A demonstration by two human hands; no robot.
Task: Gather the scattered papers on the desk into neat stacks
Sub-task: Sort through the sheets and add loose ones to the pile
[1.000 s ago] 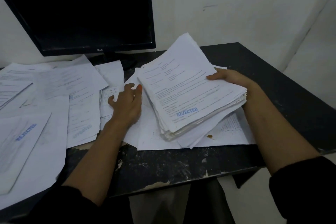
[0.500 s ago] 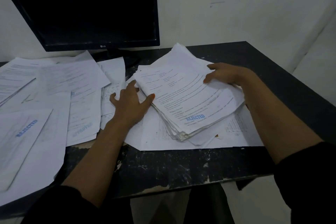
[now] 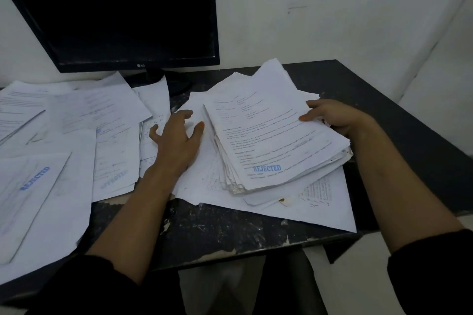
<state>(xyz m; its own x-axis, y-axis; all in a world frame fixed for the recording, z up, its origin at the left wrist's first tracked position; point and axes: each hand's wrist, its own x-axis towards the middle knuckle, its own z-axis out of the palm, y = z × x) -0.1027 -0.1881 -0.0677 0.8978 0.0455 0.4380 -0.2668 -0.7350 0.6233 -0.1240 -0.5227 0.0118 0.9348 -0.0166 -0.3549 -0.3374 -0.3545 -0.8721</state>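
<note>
A thick stack of printed papers (image 3: pixel 271 140), its top sheet stamped "REJECTED" in blue, lies skewed on loose sheets (image 3: pixel 322 204) at the right of the dark desk (image 3: pixel 230 227). My right hand (image 3: pixel 332 117) grips the stack's right edge, thumb on the top sheet and fingers beneath. My left hand (image 3: pixel 176 138) rests with spread fingers on loose sheets just left of the stack, its thumb close to the stack's left edge. More scattered papers (image 3: pixel 84 115) cover the left half of the desk, among them a "REJECTED" sheet (image 3: pixel 33 186) and an "APPROVED" sheet (image 3: pixel 115 163).
A black monitor (image 3: pixel 122 13) stands at the back left, its stand partly ringed by papers. White walls close in behind and to the right. The desk's chipped front edge runs below my forearms, and some left-hand sheets hang over it.
The stack has come down from its tilted, raised hold onto the loose sheets. My right hand shifted to its right edge. My left hand drew back slightly from the stack's left side.
</note>
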